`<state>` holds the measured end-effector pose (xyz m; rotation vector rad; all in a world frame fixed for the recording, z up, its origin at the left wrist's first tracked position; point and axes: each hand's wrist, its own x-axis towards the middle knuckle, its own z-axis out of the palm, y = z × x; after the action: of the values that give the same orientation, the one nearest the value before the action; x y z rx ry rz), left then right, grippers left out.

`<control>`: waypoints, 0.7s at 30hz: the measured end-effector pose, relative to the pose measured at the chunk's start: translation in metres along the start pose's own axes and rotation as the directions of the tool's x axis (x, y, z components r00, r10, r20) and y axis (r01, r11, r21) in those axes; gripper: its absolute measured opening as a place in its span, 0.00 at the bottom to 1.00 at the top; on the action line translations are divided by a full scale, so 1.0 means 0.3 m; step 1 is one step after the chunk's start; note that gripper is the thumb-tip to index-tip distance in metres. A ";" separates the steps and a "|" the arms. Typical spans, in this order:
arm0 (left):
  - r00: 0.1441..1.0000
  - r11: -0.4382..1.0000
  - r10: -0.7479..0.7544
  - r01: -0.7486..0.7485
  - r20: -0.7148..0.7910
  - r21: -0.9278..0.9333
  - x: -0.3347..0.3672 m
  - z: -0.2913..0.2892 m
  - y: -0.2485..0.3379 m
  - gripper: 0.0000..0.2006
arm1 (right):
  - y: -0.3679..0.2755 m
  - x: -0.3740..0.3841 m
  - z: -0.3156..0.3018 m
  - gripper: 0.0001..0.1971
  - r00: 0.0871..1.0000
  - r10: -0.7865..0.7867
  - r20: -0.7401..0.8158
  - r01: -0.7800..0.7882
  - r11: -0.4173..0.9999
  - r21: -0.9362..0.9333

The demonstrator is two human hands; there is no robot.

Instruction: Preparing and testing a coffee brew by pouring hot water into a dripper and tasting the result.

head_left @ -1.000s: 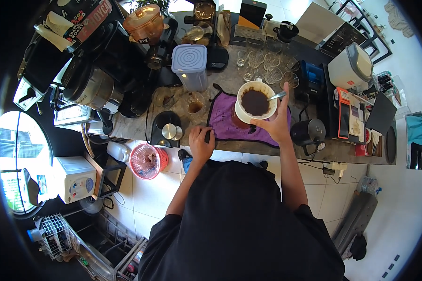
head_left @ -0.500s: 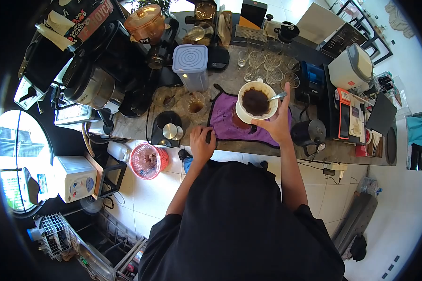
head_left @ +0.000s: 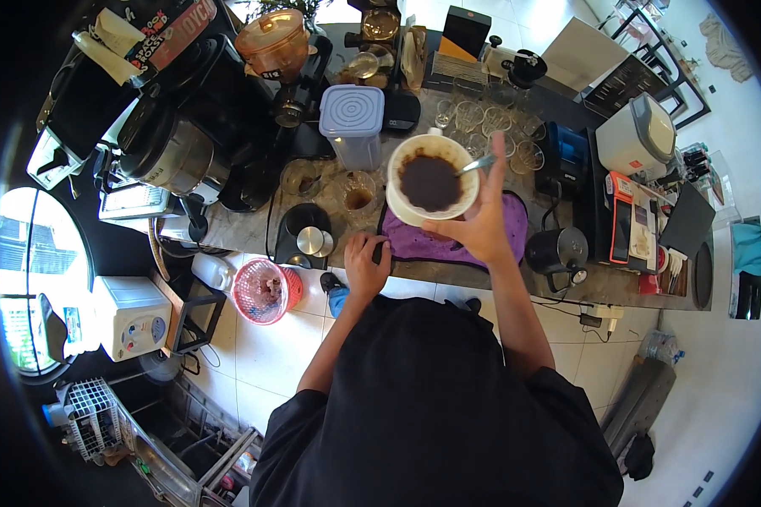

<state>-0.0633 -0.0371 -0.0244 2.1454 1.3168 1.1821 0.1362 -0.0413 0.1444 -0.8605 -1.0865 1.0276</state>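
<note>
A white coffee dripper (head_left: 404,201) with dark wet coffee grounds (head_left: 431,181) is gripped at its right side by my right hand (head_left: 484,226). It is raised above the purple cloth (head_left: 514,221) on the counter. A metal spoon (head_left: 479,164) leans in it, its handle toward my fingers. Whatever lies directly beneath the dripper is mostly hidden. My left hand (head_left: 366,264) is closed at the counter's front edge, with a small dark thing by its thumb that I cannot make out. Just beyond it stands a glass holding a little brown liquid (head_left: 358,198).
Behind stand a lidded plastic container (head_left: 352,127) and several clear glasses (head_left: 492,120). A black kettle (head_left: 558,251) is right of the cloth. A black scale with metal-topped items (head_left: 309,240) lies left. Below the counter is a pink basket (head_left: 266,291) on the floor.
My right hand has brought the dripper and spoon to the left, and the dripper looks larger, nearer the camera. The brown-filled vessel seen under it before is now mostly covered. My left hand stays put.
</note>
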 end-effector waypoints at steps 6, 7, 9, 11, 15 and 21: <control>0.998 0.991 -0.059 0.060 0.015 -0.120 -0.013 -0.018 -0.003 0.04 | 0.158 0.074 0.150 0.74 0.997 -0.050 0.065 0.050 0.999 0.011; 0.997 0.987 -0.073 0.074 0.018 -0.141 -0.016 -0.021 -0.003 0.04 | 0.183 0.083 0.171 0.74 0.996 -0.062 0.066 0.062 0.998 0.007; 0.996 0.984 -0.086 0.086 0.011 -0.158 -0.014 -0.024 -0.002 0.04 | 0.218 0.097 0.198 0.73 0.993 -0.074 0.096 0.075 0.997 -0.004; 0.994 0.978 -0.107 0.109 0.020 -0.176 -0.014 -0.025 -0.003 0.05 | 0.236 0.105 0.222 0.73 0.994 -0.023 0.105 0.026 0.999 -0.035; 0.992 0.977 -0.116 0.123 0.049 -0.176 -0.009 -0.017 -0.006 0.05 | 0.285 0.116 0.233 0.73 0.991 -0.023 0.128 0.041 0.990 -0.133; 0.999 0.986 -0.033 0.032 -0.007 -0.164 -0.010 0.002 -0.011 0.05 | 0.364 0.118 0.193 0.76 0.998 -0.053 0.033 0.058 0.985 -0.164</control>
<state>-0.0653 -0.0381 -0.0283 1.9974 1.2091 1.2432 0.0603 0.0290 0.0680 -0.9451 -1.2258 0.9148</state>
